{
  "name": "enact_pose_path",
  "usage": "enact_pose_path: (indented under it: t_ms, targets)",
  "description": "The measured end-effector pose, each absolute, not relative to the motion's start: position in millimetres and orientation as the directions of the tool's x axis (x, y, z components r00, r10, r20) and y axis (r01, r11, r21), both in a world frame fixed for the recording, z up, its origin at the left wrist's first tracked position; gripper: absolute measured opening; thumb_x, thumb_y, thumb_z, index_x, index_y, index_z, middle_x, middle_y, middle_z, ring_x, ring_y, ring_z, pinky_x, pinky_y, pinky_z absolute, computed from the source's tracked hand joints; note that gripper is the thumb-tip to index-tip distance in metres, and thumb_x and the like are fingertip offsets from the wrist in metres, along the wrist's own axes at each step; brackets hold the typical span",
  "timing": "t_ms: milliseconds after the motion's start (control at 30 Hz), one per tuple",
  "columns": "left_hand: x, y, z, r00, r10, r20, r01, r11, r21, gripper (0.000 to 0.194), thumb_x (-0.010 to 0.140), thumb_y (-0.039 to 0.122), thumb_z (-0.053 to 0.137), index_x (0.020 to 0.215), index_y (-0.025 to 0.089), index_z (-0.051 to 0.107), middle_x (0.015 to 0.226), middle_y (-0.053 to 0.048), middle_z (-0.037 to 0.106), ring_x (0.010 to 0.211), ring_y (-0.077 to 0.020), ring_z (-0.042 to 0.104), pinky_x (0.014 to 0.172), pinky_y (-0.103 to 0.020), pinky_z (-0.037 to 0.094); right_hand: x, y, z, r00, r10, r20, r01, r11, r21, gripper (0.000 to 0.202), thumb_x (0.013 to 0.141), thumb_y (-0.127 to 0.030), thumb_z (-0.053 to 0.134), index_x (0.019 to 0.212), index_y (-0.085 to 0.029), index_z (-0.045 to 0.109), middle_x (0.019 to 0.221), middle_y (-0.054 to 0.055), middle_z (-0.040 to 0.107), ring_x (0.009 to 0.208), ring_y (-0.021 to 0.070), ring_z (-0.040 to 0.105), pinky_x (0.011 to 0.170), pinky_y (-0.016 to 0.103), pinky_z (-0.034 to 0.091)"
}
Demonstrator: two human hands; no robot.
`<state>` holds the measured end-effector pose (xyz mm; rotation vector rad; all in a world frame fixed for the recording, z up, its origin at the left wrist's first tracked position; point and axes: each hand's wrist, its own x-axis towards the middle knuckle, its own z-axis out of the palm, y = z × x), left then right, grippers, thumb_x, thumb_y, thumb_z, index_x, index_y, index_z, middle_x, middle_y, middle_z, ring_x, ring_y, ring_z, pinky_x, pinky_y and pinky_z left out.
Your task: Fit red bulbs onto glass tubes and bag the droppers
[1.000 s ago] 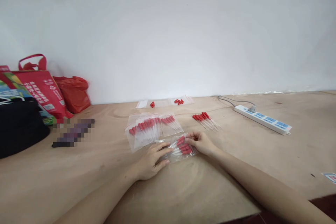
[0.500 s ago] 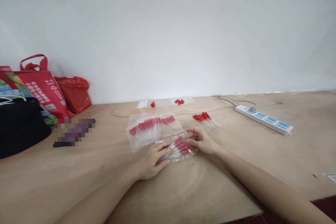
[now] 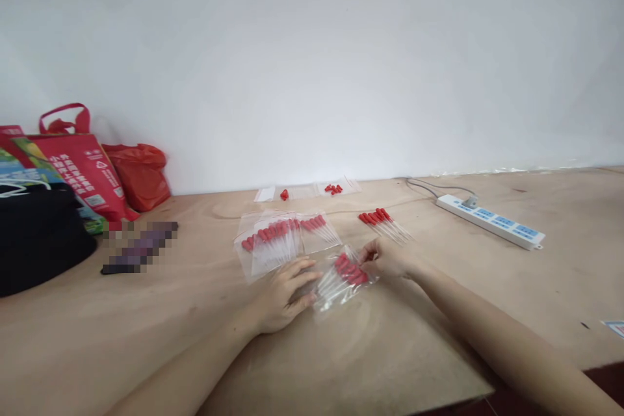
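Observation:
My right hand (image 3: 390,259) pinches the right edge of a clear plastic bag (image 3: 331,298) near the table's front. Inside the bag lie several droppers (image 3: 348,268) with red rubber bulbs and thin clear stems; the bulbs point up and to the right. At the bag's left side is my left hand (image 3: 287,296), fingers apart and slightly bent, the fingertips at or just beside the plastic. Just beyond my hands, overlapping filled bags (image 3: 273,240) hold more red-bulbed droppers. Several loose droppers (image 3: 383,221) lie side by side behind my right hand.
Against the wall lie bags with small red bulbs (image 3: 334,189). A white power strip (image 3: 490,221) with a grey cable is at the right. On the left stand a red shopping bag (image 3: 82,166), a red plastic bag (image 3: 141,172), a black item (image 3: 43,237) and a blurred dark object (image 3: 141,248).
The bag of droppers has shifted to the right and turned slightly, along with my right hand. My left hand has stayed nearly in place, and its fingers no longer lie over the bag.

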<state>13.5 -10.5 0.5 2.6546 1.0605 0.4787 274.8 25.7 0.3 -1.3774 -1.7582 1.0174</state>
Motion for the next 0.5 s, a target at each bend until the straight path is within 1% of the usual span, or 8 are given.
enact_pose_path:
  t_ms: [67,100,167,233,300,367,433,500]
  targets:
    - [12.9,-7.1,-1.8,0.624,0.711,0.325,0.64,-0.703,0.31,0.03,0.083,0.03,0.046,0.112,0.025,0.052,0.123,-0.006,0.047,0.116,-0.0236,0.039,0.095,-0.043,0.033,280.4,33.3,8.6,-0.245,0.967,0.069,0.656,0.218,-0.723,0.015,0.056,-0.005,0.057,0.052,-0.019,0.061,0.052,-0.002,0.06,0.048,0.0107,0.052,0.048,0.021,0.036]
    - [11.8,-4.3,-3.4,0.584,0.717,0.381,0.657,-0.693,0.298,0.028,0.083,0.029,0.046,0.109,0.024,0.053,0.119,-0.007,0.049,0.113,-0.0233,0.042,0.094,-0.043,0.034,282.0,38.6,12.8,-0.251,0.964,0.09,0.733,0.25,-0.633,0.015,0.059,-0.005,0.055,0.055,-0.019,0.061,0.057,-0.001,0.062,0.054,0.0114,0.053,0.051,0.021,0.037]
    - [8.1,2.8,-6.9,0.493,0.73,0.473,0.701,-0.656,0.282,0.024,0.082,0.029,0.047,0.104,0.023,0.055,0.112,-0.007,0.051,0.107,-0.023,0.046,0.091,-0.043,0.036,281.9,51.5,19.9,-0.22,0.956,0.193,0.831,0.287,-0.477,0.014,0.064,-0.007,0.051,0.061,-0.017,0.06,0.068,0.002,0.063,0.065,0.0132,0.055,0.059,0.022,0.037]
    - [2.2,11.5,-10.3,0.399,0.736,0.546,0.743,-0.609,0.279,0.022,0.08,0.03,0.048,0.099,0.022,0.056,0.107,-0.007,0.053,0.104,-0.0235,0.047,0.089,-0.043,0.037,277.7,67.5,24.4,-0.189,0.935,0.302,0.873,0.301,-0.384,0.013,0.07,-0.01,0.048,0.067,-0.016,0.059,0.077,0.005,0.062,0.073,0.0144,0.055,0.064,0.023,0.037]
    - [-4.6,20.0,-13.1,0.312,0.737,0.6,0.774,-0.563,0.29,0.02,0.078,0.03,0.05,0.095,0.021,0.058,0.104,-0.007,0.054,0.102,-0.0237,0.048,0.088,-0.043,0.037,271.1,85.5,25.9,-0.172,0.911,0.375,0.875,0.316,-0.367,0.013,0.074,-0.011,0.046,0.071,-0.016,0.058,0.081,0.006,0.06,0.076,0.0149,0.054,0.068,0.024,0.038]
    - [-10.7,27.0,-15.3,0.246,0.747,0.618,0.792,-0.522,0.316,0.018,0.076,0.029,0.052,0.092,0.021,0.058,0.101,-0.007,0.055,0.099,-0.0232,0.049,0.088,-0.042,0.038,263.8,103.9,24.3,-0.146,0.901,0.409,0.867,0.316,-0.385,0.016,0.076,-0.009,0.042,0.074,-0.015,0.057,0.084,0.008,0.059,0.079,0.0156,0.054,0.071,0.025,0.038]
    - [-15.0,31.4,-17.2,0.21,0.771,0.602,0.798,-0.491,0.349,0.019,0.075,0.029,0.053,0.091,0.021,0.058,0.098,-0.006,0.056,0.096,-0.0226,0.05,0.086,-0.04,0.039,256.4,120.0,19.1,-0.129,0.898,0.42,0.863,0.311,-0.399,0.02,0.078,-0.007,0.039,0.082,-0.013,0.057,0.089,0.01,0.058,0.083,0.0164,0.054,0.073,0.026,0.039]
    - [-17.1,33.3,-18.8,0.201,0.793,0.576,0.796,-0.475,0.375,0.02,0.075,0.029,0.053,0.092,0.02,0.058,0.096,-0.006,0.057,0.096,-0.0223,0.051,0.086,-0.04,0.04,249.4,131.0,10.4,-0.123,0.897,0.425,0.856,0.313,-0.412,0.023,0.079,-0.007,0.038,0.095,-0.011,0.054,0.098,0.013,0.056,0.087,0.0172,0.054,0.076,0.027,0.04]
